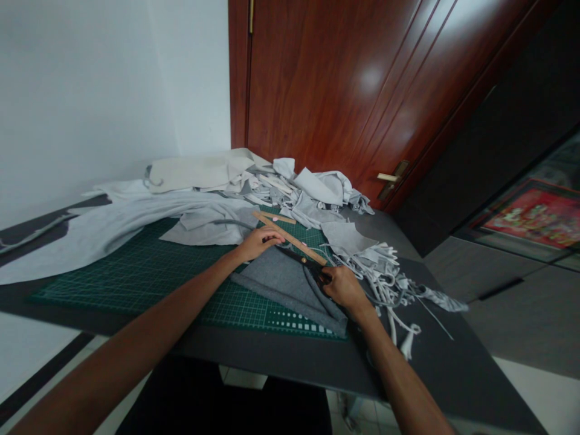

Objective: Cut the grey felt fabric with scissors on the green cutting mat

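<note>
A dark grey piece of fabric (283, 284) lies over the cutting mat, with rolled strips along its near and right edges. My right hand (347, 290) is closed round the handles of black scissors (304, 260), whose blades point left along the fabric's far edge. Close to the blade tips, my left hand (260, 243) pinches the fabric's far left corner, fingers together. Just beyond the scissors lies a wooden ruler (292, 237), slanting across the mat. A shorter wooden strip (278, 217) is behind it.
The green cutting mat (136, 266) covers much of the dark table (254, 356). Light grey cloth (104, 223) spreads at left. Scraps (317, 187) pile along the back, and thin strips (389, 284) tangle at right. A wooden door (326, 78) stands behind.
</note>
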The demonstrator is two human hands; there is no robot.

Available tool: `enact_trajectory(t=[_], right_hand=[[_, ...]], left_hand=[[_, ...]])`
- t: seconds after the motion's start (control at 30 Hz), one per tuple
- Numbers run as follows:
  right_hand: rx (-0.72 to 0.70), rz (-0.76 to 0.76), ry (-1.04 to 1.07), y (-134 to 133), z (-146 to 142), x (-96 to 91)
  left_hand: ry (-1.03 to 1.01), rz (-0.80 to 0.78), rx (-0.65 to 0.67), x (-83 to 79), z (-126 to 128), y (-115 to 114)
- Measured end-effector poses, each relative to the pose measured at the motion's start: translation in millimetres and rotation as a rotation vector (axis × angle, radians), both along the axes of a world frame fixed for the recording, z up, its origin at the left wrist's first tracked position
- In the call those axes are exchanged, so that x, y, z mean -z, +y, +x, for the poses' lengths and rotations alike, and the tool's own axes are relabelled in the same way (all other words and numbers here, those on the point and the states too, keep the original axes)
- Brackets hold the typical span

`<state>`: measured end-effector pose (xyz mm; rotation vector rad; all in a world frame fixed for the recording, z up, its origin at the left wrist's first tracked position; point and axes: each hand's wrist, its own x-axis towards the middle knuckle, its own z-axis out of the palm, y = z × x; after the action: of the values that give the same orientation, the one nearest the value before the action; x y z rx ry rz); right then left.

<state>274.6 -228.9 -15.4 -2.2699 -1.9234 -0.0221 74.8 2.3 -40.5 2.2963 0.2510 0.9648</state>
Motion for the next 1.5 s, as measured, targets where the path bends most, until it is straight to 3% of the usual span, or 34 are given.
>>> enact_trajectory(t=[0.5, 0.9, 1.5], right_hand=[[-0.007, 0.001, 0.033, 1, 4, 1.4], [0.015, 0.012, 0.030, 2, 5, 4.9], [0.042, 0.070, -0.018, 10, 1, 13.7]], left_hand=[[0.109, -0.035, -0.090, -2.0, -15, 18], [0.101, -0.031, -0.117, -14.5, -16, 10], [0.077, 0.062, -0.118, -18.6, -14, 10]])
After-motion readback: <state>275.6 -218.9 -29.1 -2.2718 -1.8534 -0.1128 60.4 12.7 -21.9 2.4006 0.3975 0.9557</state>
